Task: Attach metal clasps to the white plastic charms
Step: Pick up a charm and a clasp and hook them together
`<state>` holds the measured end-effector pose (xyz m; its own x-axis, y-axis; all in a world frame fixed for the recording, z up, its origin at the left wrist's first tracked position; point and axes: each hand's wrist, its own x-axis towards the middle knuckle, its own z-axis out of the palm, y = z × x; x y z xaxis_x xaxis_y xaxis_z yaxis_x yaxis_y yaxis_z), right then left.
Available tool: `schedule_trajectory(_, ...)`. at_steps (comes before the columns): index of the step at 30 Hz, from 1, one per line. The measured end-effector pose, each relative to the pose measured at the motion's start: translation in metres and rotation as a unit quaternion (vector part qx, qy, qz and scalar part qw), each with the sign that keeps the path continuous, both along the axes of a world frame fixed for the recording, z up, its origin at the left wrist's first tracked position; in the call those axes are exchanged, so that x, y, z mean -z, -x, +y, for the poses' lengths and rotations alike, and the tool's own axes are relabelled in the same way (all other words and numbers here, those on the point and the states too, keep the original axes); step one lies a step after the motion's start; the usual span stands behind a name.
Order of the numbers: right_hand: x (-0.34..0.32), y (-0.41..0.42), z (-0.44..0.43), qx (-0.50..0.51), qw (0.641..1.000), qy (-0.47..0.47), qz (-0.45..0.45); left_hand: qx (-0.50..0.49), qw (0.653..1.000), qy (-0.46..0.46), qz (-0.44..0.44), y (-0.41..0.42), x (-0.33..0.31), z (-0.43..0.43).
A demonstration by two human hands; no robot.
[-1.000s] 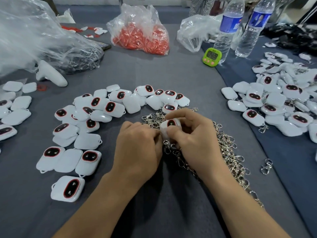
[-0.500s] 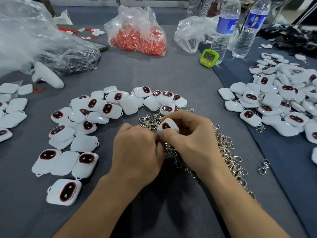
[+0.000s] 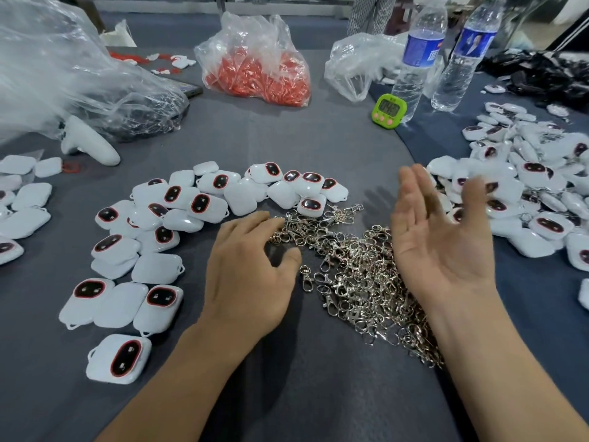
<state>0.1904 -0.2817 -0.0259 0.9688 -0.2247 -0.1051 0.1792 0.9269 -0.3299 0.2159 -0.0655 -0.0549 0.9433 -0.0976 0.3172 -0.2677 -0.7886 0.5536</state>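
Note:
A heap of silver metal clasps lies on the grey cloth in front of me. My left hand hovers palm down at the heap's left edge, fingertips on the nearest clasps, holding nothing I can see. My right hand is raised palm up with straight fingers, empty, its fingertips blurred near the right pile. White plastic charms with red-rimmed black ovals spread in an arc on the left. A bigger pile of charms with clasps on them lies on the right.
At the back stand a bag of red parts, a clear bag, two water bottles and a green timer. A large clear bag and a white controller are at the left. More charms lie far left.
Both hands held one charm over the clasp heap. Now the charm has left them: my right hand has swung right and opened palm up, my left has dropped onto the clasps.

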Motion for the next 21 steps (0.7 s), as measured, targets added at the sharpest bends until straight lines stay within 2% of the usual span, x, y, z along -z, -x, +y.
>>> schedule_trajectory(2, 0.005, -0.004, 0.007, 0.01, 0.989, 0.142, 0.037, 0.032, 0.998, -0.037, 0.026, 0.0, 0.0, -0.001)
schedule_trajectory(3, 0.007, -0.008, 0.013, 0.03, 0.965, 0.253, 0.06, 0.046, 0.997, -0.056, 0.035, -0.001, 0.001, -0.001)
schedule_trajectory(4, 0.01, -0.01, 0.02, 0.057, 0.925, 0.368, 0.074, 0.057, 0.995, -0.073, 0.04, -0.001, 0.001, -0.001)
schedule_trajectory(6, 0.015, -0.012, 0.033, 0.086, 0.802, 0.583, 0.096, 0.061, 0.994, -0.083, 0.041, -0.001, 0.001, -0.001)
schedule_trajectory(8, 0.022, -0.012, 0.042, 0.062, 0.676, 0.729, 0.095, 0.041, 0.997, -0.065, 0.028, -0.001, 0.0, -0.001)
schedule_trajectory(9, 0.024, -0.013, 0.046, 0.043, 0.632, 0.769, 0.086, 0.027, 0.997, -0.066, 0.019, 0.0, 0.0, -0.001)
schedule_trajectory(12, 0.028, -0.023, 0.055, 0.009, 0.54, 0.838, 0.071, 0.002, 0.997, -0.075, 0.003, 0.001, -0.001, -0.001)
schedule_trajectory(15, 0.027, -0.029, 0.061, -0.036, 0.428, 0.9, 0.073, -0.009, 0.997, -0.071, -0.012, 0.0, -0.001, -0.001)
schedule_trajectory(16, 0.026, -0.028, 0.063, -0.044, 0.407, 0.91, 0.071, -0.02, 0.998, -0.063, -0.011, 0.0, -0.001, 0.0)
schedule_trajectory(17, 0.026, -0.026, 0.064, -0.04, 0.414, 0.907, 0.072, -0.029, 0.998, -0.046, -0.009, -0.001, -0.002, 0.001)
schedule_trajectory(19, 0.025, -0.022, 0.066, 0.0, 0.458, 0.885, 0.082, -0.039, 0.999, 0.007, -0.003, -0.003, -0.004, 0.002)
schedule_trajectory(21, 0.023, -0.017, 0.066, 0.065, 0.446, 0.886, 0.111, -0.055, 0.996, 0.071, -0.003, -0.003, -0.007, 0.005)
